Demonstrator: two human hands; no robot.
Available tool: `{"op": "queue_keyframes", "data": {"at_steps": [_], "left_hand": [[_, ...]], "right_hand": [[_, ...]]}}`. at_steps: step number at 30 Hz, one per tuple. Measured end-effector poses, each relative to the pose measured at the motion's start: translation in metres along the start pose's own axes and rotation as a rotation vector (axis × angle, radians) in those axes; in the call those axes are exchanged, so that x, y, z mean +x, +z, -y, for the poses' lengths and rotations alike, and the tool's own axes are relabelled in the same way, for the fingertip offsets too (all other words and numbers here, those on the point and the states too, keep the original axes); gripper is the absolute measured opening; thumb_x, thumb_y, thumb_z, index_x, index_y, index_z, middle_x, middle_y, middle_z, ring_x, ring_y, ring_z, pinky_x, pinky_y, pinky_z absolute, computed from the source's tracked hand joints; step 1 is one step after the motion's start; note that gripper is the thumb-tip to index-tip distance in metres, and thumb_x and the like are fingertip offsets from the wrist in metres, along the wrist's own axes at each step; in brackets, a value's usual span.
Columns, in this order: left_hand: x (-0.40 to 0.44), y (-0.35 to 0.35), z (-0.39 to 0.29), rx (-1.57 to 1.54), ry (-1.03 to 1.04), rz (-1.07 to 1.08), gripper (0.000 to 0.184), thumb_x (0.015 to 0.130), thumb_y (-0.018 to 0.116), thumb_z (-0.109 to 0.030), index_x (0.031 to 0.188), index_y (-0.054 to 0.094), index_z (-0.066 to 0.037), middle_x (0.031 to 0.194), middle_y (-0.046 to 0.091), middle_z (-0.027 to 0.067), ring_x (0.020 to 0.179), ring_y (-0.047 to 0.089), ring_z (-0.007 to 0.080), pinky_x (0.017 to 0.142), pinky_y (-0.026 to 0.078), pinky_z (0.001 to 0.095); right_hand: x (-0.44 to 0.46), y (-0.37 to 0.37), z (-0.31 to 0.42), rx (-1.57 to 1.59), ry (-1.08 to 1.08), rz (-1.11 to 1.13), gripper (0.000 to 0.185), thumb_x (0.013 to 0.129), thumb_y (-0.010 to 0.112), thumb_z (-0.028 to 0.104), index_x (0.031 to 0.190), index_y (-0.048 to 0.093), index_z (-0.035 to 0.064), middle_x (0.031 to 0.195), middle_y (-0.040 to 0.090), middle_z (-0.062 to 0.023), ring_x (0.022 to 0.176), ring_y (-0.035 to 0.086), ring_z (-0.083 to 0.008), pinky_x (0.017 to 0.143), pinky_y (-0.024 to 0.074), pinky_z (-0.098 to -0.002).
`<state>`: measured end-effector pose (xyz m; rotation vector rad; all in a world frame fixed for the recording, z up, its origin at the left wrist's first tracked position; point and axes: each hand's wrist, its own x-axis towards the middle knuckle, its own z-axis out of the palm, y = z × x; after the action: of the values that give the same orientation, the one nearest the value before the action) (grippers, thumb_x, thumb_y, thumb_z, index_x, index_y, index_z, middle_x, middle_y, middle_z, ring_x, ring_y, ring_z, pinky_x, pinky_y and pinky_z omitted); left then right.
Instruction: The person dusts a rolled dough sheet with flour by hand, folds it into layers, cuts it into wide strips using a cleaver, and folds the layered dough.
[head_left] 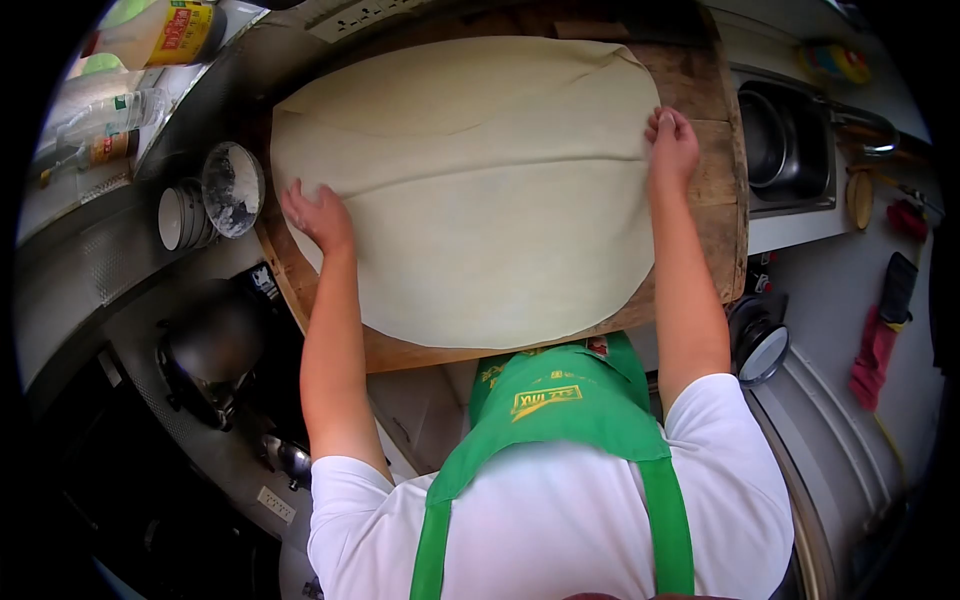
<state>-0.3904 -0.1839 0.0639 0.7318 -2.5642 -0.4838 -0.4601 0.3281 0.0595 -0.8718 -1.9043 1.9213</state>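
Observation:
A large, pale, thinly rolled dough sheet point(500, 245) spreads over a wooden board point(712, 170). A long crease runs across it between my hands, and its far edge has small folds near the right corner. My left hand point(320, 217) lies at the sheet's left edge, fingers bent a little and apart, touching the dough. At the right edge, my right hand point(673, 148) has its fingers closed in a pinch on the dough's rim; the fingertips are partly hidden.
Left of the board are a bowl of flour point(233, 190) and stacked white bowls point(183, 217). Bottles point(180, 35) stand on the sill at upper left. A sink point(790, 150) with a pot is at right. A dark pan point(212, 345) sits at lower left.

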Motion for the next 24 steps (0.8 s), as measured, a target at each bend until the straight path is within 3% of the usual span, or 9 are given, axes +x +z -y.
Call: {"op": "queue_keyframes", "data": {"at_steps": [2,9,12,15,17,19,20,22,24], "left_hand": [[-0.055,-0.021,0.053,0.011,-0.113,-0.010,0.049,0.093,0.061,-0.006,0.140,0.050,0.002,0.152,0.039,0.0258,0.140,0.043,0.0405,0.111,0.042,0.0459],[-0.156,-0.099,0.115,-0.435,-0.768,-0.155,0.042,0.096,0.047,-0.002,0.138,0.051,0.004,0.110,0.065,0.0152,0.092,0.063,0.0240,0.076,0.054,0.0342],[-0.157,-0.099,0.096,-0.565,-1.077,-0.080,0.045,0.098,0.049,-0.012,0.140,0.047,0.004,0.097,0.062,0.0110,0.068,0.052,0.0147,0.052,0.043,0.0283],[-0.142,-0.099,0.101,-0.671,-1.342,0.018,0.041,0.100,0.050,-0.023,0.131,0.053,0.005,0.093,0.063,0.0109,0.065,0.054,0.0164,0.050,0.041,0.0285],[-0.133,-0.111,0.073,-0.704,-1.348,-0.052,0.042,0.101,0.054,-0.035,0.116,0.059,0.004,0.088,0.064,0.0097,0.062,0.055,0.0168,0.048,0.040,0.0294],[-0.130,-0.126,0.053,-0.358,-1.099,0.305,0.046,0.101,0.056,-0.042,0.103,0.060,0.004,0.087,0.069,0.0143,0.068,0.064,0.0256,0.053,0.046,0.0375],[-0.133,-0.127,0.053,-0.375,-1.091,0.301,0.046,0.101,0.056,-0.042,0.103,0.060,0.004,0.087,0.069,0.0143,0.068,0.064,0.0256,0.053,0.046,0.0375],[-0.146,-0.127,0.061,0.228,-0.468,0.463,0.052,0.099,0.058,-0.044,0.106,0.061,0.007,0.091,0.073,0.0210,0.078,0.069,0.0369,0.065,0.051,0.0470],[-0.163,-0.123,0.060,0.162,-0.477,0.335,0.052,0.099,0.059,-0.042,0.108,0.061,0.009,0.096,0.072,0.0251,0.085,0.068,0.0416,0.073,0.052,0.0500]], "right_hand": [[-0.027,-0.052,-0.013,-0.188,0.001,-0.121,0.023,0.102,0.061,0.014,0.116,0.064,-0.0032,0.104,0.070,-0.0075,0.087,0.066,-0.0121,0.075,0.0558,-0.0266],[-0.130,-0.133,-0.014,-0.368,0.364,-0.057,0.033,0.100,0.061,0.012,0.129,0.057,-0.0041,0.118,0.067,-0.0099,0.094,0.065,-0.0145,0.081,0.0537,-0.0281],[-0.129,-0.144,-0.040,-0.424,0.289,0.010,0.035,0.098,0.064,0.016,0.127,0.060,-0.0031,0.110,0.070,-0.0091,0.092,0.065,-0.0139,0.080,0.0533,-0.0292],[-0.120,-0.144,-0.035,-0.578,0.273,0.098,0.031,0.096,0.068,0.022,0.116,0.067,-0.0003,0.102,0.072,-0.0087,0.088,0.066,-0.0143,0.077,0.0529,-0.0301],[-0.126,-0.139,-0.026,-0.718,0.271,0.160,0.029,0.094,0.071,0.026,0.110,0.070,0.0011,0.098,0.073,-0.0092,0.086,0.067,-0.0157,0.076,0.0530,-0.0314],[-0.141,-0.133,-0.016,-1.034,-0.118,0.109,0.029,0.092,0.074,0.030,0.098,0.072,0.0015,0.099,0.074,-0.0124,0.083,0.069,-0.0222,0.075,0.0540,-0.0370],[-0.143,-0.133,-0.023,-0.823,0.005,0.126,0.033,0.089,0.077,0.031,0.101,0.071,0.0006,0.103,0.074,-0.0151,0.088,0.070,-0.0291,0.079,0.0548,-0.0423],[-0.149,-0.129,-0.022,-0.839,0.037,0.103,0.035,0.088,0.078,0.031,0.103,0.070,0.0008,0.104,0.074,-0.0156,0.091,0.071,-0.0303,0.081,0.0548,-0.0426],[-0.157,-0.128,-0.022,-0.859,0.075,0.081,0.037,0.086,0.079,0.031,0.105,0.070,0.0009,0.105,0.075,-0.0161,0.093,0.072,-0.0315,0.083,0.0548,-0.0430]]}}
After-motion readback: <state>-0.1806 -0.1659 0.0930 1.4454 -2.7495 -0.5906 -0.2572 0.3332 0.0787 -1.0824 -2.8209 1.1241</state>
